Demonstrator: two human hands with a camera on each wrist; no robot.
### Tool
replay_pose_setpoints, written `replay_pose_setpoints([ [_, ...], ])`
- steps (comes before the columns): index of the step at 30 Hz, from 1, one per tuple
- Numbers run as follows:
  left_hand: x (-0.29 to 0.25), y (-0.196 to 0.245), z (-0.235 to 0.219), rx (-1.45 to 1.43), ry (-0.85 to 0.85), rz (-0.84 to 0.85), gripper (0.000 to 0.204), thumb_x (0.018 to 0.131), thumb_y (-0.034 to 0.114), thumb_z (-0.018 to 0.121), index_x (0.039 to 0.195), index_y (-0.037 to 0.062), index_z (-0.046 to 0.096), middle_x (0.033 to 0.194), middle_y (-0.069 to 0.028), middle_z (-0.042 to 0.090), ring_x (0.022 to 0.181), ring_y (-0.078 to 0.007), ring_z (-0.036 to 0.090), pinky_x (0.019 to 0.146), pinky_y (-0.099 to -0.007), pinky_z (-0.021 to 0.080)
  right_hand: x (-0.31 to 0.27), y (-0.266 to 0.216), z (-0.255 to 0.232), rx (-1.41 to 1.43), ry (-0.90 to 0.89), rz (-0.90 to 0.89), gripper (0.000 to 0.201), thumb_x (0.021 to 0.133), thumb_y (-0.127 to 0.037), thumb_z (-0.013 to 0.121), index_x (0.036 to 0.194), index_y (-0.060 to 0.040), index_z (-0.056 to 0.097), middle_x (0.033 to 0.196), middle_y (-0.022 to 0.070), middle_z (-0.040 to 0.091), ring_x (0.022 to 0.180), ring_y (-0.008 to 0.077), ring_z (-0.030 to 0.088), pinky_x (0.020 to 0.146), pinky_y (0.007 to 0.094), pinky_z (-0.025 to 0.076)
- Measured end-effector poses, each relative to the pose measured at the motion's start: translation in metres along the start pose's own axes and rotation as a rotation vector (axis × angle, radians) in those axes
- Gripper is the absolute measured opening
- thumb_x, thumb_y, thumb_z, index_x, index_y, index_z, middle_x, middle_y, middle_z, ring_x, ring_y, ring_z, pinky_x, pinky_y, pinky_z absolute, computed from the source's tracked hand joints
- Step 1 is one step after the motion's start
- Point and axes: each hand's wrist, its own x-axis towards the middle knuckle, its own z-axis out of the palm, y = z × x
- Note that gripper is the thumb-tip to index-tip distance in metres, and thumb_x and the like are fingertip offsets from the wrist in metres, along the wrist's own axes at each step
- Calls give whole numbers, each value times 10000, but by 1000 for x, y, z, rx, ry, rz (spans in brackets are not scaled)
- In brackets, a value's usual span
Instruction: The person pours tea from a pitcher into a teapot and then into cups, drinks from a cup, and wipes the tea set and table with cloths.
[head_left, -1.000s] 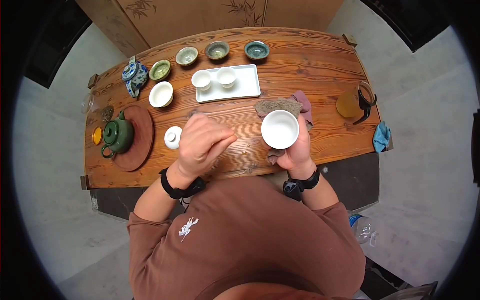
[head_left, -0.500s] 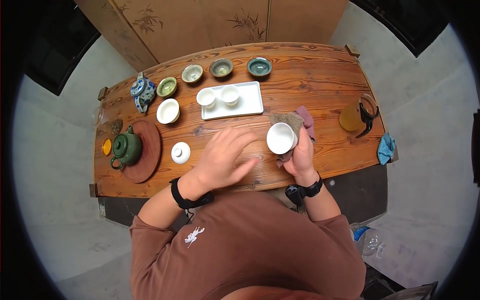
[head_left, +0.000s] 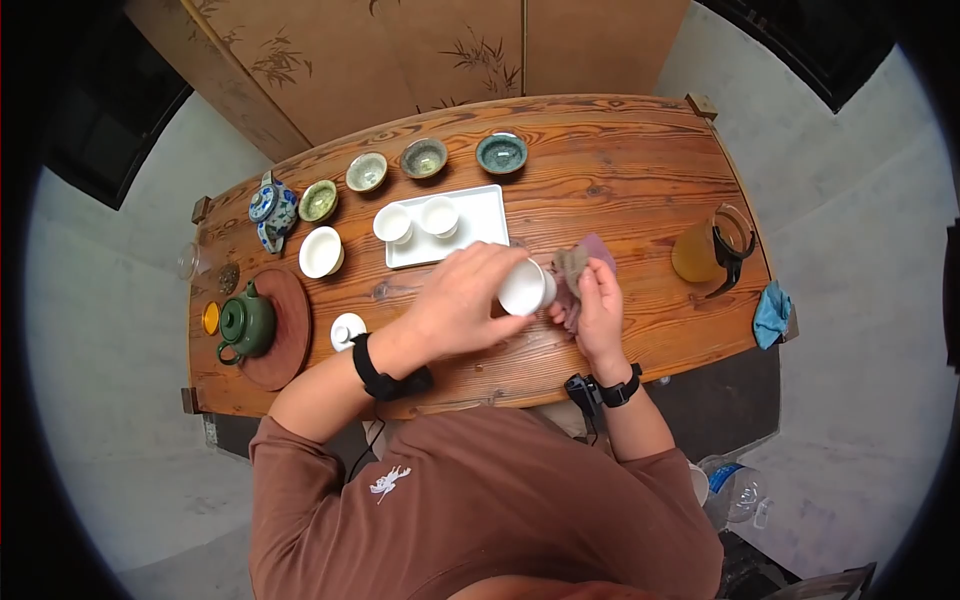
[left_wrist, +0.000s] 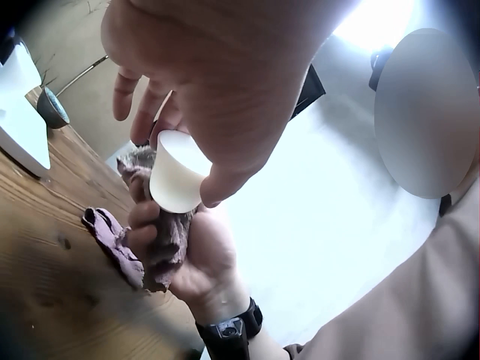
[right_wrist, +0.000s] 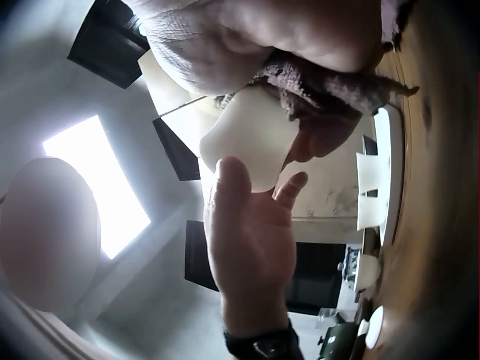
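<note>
Between both hands is a white cup (head_left: 524,287), tilted with its mouth to the left in the head view. My left hand (head_left: 462,305) pinches it between thumb and fingers, and the left wrist view shows the thumb against the cup (left_wrist: 174,176). My right hand (head_left: 602,315) grips a crumpled brownish cloth (head_left: 569,268) on the cup's base side. In the right wrist view this cloth (right_wrist: 330,86) lies between the right palm and the cup (right_wrist: 251,139). A purple cloth (left_wrist: 116,246) lies on the table below.
A white tray (head_left: 488,215) holds two white cups. Several bowls stand behind it. At left are a green teapot (head_left: 247,322) on a round board (head_left: 291,345), a blue-white teapot (head_left: 272,212) and a white lid (head_left: 346,330). A glass pitcher (head_left: 695,255) and blue cloth (head_left: 772,315) are at right.
My left hand has moved right and taken hold of the cup, which has moved left out of my right hand's grasp and tilted. My right hand now grips the brownish cloth.
</note>
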Motion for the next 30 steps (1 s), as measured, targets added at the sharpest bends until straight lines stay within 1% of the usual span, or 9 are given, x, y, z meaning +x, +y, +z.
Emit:
replay_pose_setpoints([
  [1,4,-9,-1,30,12,-27,685,747,262,892,1322,24,605,1169,-162,671,1078,-355,628,942,-452,505,3,-2,-6,0,33,18,313,1137,-257,466,1317,-11,539,1038,80,692,731,116,651,614,244,546],
  [2,9,-19,-3,80,1,-47,686,749,263,889,1325,24,604,1160,-161,668,1075,-355,620,943,-452,499,8,-2,-4,72,119,-15,312,1136,-273,458,1295,-17,543,961,78,688,587,104,594,482,224,481],
  [4,20,-40,-6,189,-19,-71,646,772,301,856,1306,36,608,1147,-140,650,1108,-337,598,947,-451,471,11,-4,-7,187,94,-8,307,1139,-271,445,1292,-24,544,970,79,688,605,106,599,505,224,492],
  [5,23,-52,-3,252,-8,-83,627,788,280,836,1321,43,608,1166,-130,650,1135,-328,591,965,-448,462,12,-4,-8,244,83,-6,305,1140,-270,438,1290,-27,544,974,79,688,614,107,602,517,224,497],
  [9,41,-82,1,383,-90,-180,646,807,234,805,1386,50,584,1235,-118,634,1204,-311,563,1023,-436,429,8,-1,-3,223,44,-2,300,1142,-272,432,1283,-36,553,975,75,685,619,106,600,531,226,504],
  [13,49,-103,9,434,-191,-261,663,820,221,783,1427,62,570,1281,-108,627,1243,-303,551,1065,-445,408,5,-1,-4,244,45,57,292,1144,-267,429,1273,-42,564,980,66,682,633,105,606,539,230,507],
  [17,52,-110,14,434,-267,-326,674,830,246,769,1447,70,564,1326,-110,635,1267,-287,549,1087,-444,398,5,0,-5,250,17,82,290,1145,-259,427,1286,-49,569,983,60,682,643,103,613,539,228,508],
  [26,53,-113,14,356,-273,-381,659,843,283,770,1437,74,577,1327,-134,648,1270,-310,570,1084,-465,407,4,4,-4,245,6,78,294,1145,-241,420,1292,-34,569,1004,65,688,645,113,612,548,235,513],
  [30,48,-119,18,337,-237,-373,673,842,284,775,1452,95,561,1353,-153,638,1303,-339,556,1105,-487,401,5,8,-6,225,-5,64,317,1138,-240,423,1328,-28,562,1046,79,693,654,122,610,554,239,512],
])
